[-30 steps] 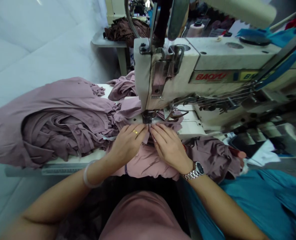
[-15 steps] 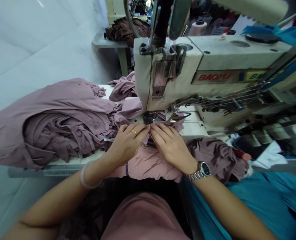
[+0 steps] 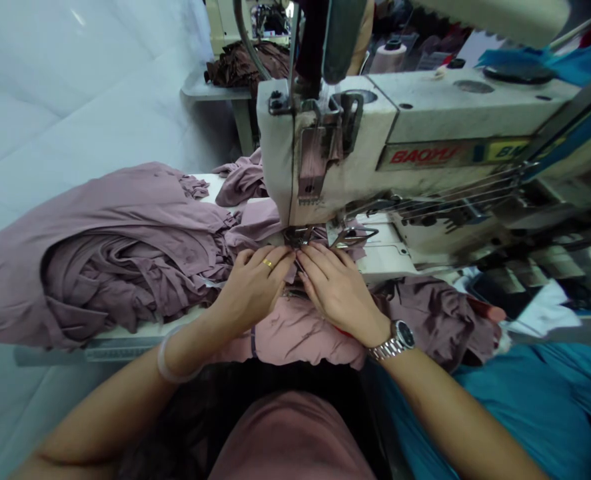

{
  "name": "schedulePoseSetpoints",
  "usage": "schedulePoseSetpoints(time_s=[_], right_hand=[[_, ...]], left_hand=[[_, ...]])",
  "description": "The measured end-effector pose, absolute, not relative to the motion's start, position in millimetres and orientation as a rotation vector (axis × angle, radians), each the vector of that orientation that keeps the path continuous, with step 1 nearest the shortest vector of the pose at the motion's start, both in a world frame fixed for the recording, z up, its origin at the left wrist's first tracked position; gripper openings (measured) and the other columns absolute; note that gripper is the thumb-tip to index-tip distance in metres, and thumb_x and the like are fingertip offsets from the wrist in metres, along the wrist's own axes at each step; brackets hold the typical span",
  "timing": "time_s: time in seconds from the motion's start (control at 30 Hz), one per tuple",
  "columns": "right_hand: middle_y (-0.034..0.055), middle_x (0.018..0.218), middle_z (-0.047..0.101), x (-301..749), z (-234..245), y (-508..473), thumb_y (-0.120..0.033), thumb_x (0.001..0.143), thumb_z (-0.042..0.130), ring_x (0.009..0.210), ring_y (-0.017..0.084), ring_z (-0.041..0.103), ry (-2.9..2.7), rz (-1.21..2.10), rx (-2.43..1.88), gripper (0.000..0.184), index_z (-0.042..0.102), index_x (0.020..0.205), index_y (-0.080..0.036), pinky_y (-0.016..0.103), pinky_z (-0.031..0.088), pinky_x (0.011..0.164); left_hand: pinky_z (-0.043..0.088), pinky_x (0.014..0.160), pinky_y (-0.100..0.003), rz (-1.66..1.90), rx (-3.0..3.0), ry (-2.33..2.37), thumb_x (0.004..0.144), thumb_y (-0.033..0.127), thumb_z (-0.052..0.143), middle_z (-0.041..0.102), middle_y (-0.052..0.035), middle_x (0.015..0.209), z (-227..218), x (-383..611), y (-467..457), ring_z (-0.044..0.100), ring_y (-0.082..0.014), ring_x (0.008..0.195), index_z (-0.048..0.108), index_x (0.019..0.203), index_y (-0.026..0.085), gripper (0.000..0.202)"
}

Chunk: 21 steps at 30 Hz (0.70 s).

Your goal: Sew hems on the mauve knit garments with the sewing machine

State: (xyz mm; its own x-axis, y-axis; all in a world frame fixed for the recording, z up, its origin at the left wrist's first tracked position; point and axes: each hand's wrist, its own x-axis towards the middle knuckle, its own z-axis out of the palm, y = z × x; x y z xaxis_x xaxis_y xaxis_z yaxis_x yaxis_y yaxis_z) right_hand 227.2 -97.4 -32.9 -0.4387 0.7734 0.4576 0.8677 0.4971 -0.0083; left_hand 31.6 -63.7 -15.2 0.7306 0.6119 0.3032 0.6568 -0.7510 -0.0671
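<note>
Head view: left hand (image 3: 255,283) and right hand (image 3: 340,290) close together at the near side of the sewing machine (image 3: 325,180), fingers of each laid side by side and stretched forward, fingertips almost meeting just before the presser foot (image 3: 299,235). Between and under those fingertips, a piece of mauve cloth (image 3: 291,273), largely covered by both hands; impossible to tell whether pinched from below by the thumbs or only pressed down from above, with undersides hidden. Seems held from two sides to keep flat and steady where nearest the presser foot. Forearms angled in from wide apart, probably for even pressure from left and right. On the tabletop (image 3: 168,325) to the left, a large heap of mauve fabric (image 3: 125,247), folded over on itself, likely laid there to stay within reach without crowding the fingertips. Below the hands, bunched pink cloth (image 3: 305,333) along the near edge, reason for such a place unclear. Beside the right wrist, a darker mauve bundle (image 3: 435,313); lower down, teal cloth (image 3: 520,407), perhaps set off to that side to leave the sewing machine accessible
</note>
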Motion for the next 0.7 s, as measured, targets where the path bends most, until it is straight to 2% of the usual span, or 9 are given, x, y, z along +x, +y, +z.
schedulePoseSetpoints(time_s=[0.17,0.3,0.43,0.7], right_hand=[[0.0157,0.131,0.059,227,-37,-98,-0.022,0.095,0.045,0.121,0.028,0.05,-2.301,-0.331,-1.339,0.039,0.055,0.13,-0.008,0.045,0.043,0.099],[0.0124,0.114,0.066,228,-40,-101,-0.016,0.093,0.048,0.109,0.023,0.053,-2.222,-0.28,-1.237,0.028,0.063,0.116,-0.012,0.04,0.046,0.091],[0.0104,0.103,0.068,228,-38,-102,-0.017,0.092,0.051,0.099,0.022,0.054,-2.178,-0.199,-1.229,0.021,0.066,0.106,-0.013,0.038,0.047,0.085],[0.0103,0.103,0.067,224,-27,-92,-0.019,0.095,0.047,0.094,0.021,0.054,-2.216,-0.086,-1.297,0.024,0.067,0.107,-0.012,0.038,0.047,0.084]], left_hand=[[0.046,0.093,-0.04,-0.524,-2.799,-0.844,0.095,0.016,0.048,0.061,-0.0126,0.128,-17,24,-60,0.056,-0.0255,0.116,0.058,0.127,0.013,0.034],[0.051,0.088,-0.037,-0.659,-2.845,-0.719,0.097,0.019,0.048,0.066,-0.0103,0.119,-20,17,-56,0.062,-0.023,0.106,0.062,0.12,0.014,0.028],[0.054,0.085,-0.037,-0.75,-2.851,-0.691,0.097,0.019,0.05,0.068,-0.0094,0.113,-19,19,-55,0.064,-0.0228,0.102,0.065,0.112,0.013,0.022],[0.056,0.088,-0.039,-0.776,-2.818,-0.814,0.097,0.024,0.051,0.068,-0.0115,0.112,-19,29,-52,0.065,-0.0235,0.102,0.064,0.11,0.011,0.023]])
